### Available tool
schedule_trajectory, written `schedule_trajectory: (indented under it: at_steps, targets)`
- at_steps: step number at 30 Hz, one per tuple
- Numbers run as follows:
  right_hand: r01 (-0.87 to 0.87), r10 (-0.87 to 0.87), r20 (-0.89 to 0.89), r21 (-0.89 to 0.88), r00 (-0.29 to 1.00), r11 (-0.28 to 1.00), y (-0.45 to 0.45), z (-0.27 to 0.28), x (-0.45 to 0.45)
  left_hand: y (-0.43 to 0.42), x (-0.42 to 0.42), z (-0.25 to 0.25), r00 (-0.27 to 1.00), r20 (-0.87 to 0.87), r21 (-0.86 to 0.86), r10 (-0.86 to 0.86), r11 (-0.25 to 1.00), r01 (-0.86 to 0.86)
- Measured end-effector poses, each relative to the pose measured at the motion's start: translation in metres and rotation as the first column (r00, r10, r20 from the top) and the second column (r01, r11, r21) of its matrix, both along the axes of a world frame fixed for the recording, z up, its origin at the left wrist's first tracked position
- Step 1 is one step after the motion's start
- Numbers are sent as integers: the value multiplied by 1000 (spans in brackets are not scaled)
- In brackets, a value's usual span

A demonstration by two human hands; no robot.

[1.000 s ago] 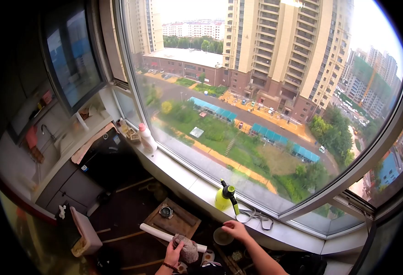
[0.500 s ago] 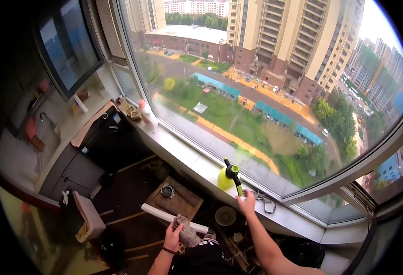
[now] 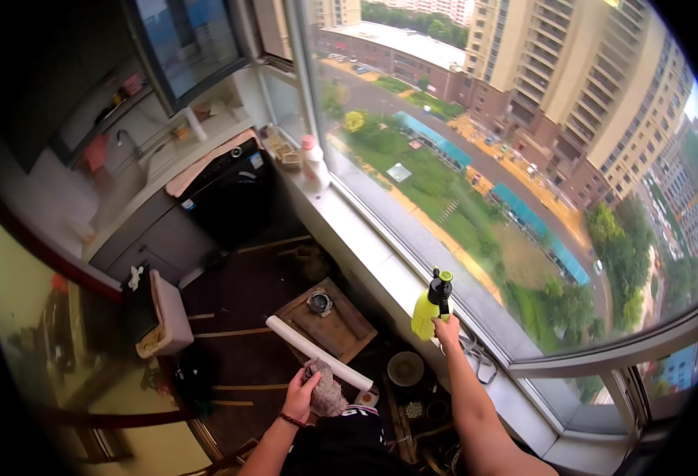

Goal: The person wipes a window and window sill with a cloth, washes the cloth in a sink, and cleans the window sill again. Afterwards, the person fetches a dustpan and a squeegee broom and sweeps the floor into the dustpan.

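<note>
Lime-yellow plastic spray bottle with a black pump top (image 3: 426,316), that's what the right hand (image 3: 446,332) has hold of in the head cam view. Fingers are curled round the black handle part, palm side mostly hidden, so can't really tell if any finger is on the trigger. Bottle is pretty much upright over the white windowsill (image 3: 354,244), between its window edge and its room edge. Can't tell if the base is resting on it.

Left hand (image 3: 300,396) is lower down near the person's lap, thumb and fingers pinching a bunched-up greyish-brown fuzzy cloth (image 3: 327,390). Dark beaded bracelet (image 3: 292,419) on that wrist.

Just past the cloth there's a long white tube (image 3: 309,343) running along the near edge of a brown wooden board (image 3: 357,324). Small round dark object with a metal rim (image 3: 320,301) sits toward the board's far corner. Off the board's right corner, a round pale bowl (image 3: 405,369).

Back on the sill: loops of flat grey strap (image 3: 482,363) just beside the right wrist, and up by the far end, hugging the window edge, a white bottle with a pink cap (image 3: 314,168), well apart from the spray bottle.
</note>
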State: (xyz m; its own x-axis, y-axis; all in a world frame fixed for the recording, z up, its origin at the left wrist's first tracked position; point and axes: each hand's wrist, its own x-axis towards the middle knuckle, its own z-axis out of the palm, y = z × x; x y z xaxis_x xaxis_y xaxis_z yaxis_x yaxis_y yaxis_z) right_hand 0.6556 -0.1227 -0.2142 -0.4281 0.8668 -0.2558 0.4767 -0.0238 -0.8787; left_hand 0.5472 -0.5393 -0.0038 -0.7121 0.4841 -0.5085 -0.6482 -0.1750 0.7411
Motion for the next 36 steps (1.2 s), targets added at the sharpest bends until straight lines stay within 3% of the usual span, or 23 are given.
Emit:
schedule_trajectory:
  at_steps: [2, 4, 6, 7, 9, 12, 15, 19, 20, 31, 33, 36]
  targets:
    - [-27, 25, -34, -63, 999, 998, -28, 46, -4, -11, -2, 20, 999, -26, -11, 31, 999, -31]
    - [-265, 252, 121, 111, 960, 958, -54, 71, 8, -25, -6, 23, 995, -1, 32, 101, 994, -101]
    - [-380, 389, -27, 163, 921, 911, -98, 111, 15, -42, -11, 20, 983, 9, 50, 183, 982, -184]
    - [-377, 378, -162, 42, 911, 925, -113, 108, 19, -53, -14, 10, 979, 24, 60, 200, 978, -202]
    - [-387, 364, -151, -172, 919, 906, -144, 152, 14, -73, -18, -5, 970, 38, 68, 239, 968, -241]
    - [-440, 363, -277, -311, 890, 842, -186, 181, 2, -94, -32, -9, 975, 71, 91, 211, 972, -217]
    - [-520, 443, -288, -306, 849, 798, -229, 214, -7, -106, -47, -21, 971, 74, 122, 228, 964, -236]
    - [-596, 562, -216, -153, 798, 788, -279, 223, -16, -123, -74, -24, 975, 100, 171, 199, 962, -214]
    - [-624, 611, -127, -119, 781, 772, -289, 220, -18, -126, -82, -23, 973, 87, 153, 213, 962, -224]
    - [-600, 599, -32, -40, 800, 799, -431, 254, -153, -271, -203, -25, 939, 221, 312, 265, 893, -325]
    - [-599, 602, -5, -100, 798, 794, -447, 259, -178, -308, -218, -48, 936, 236, 329, 262, 885, -330]
    - [-708, 712, 8, -107, 702, 699, -465, 260, -215, -347, -238, -49, 905, 288, 423, 312, 807, -413]
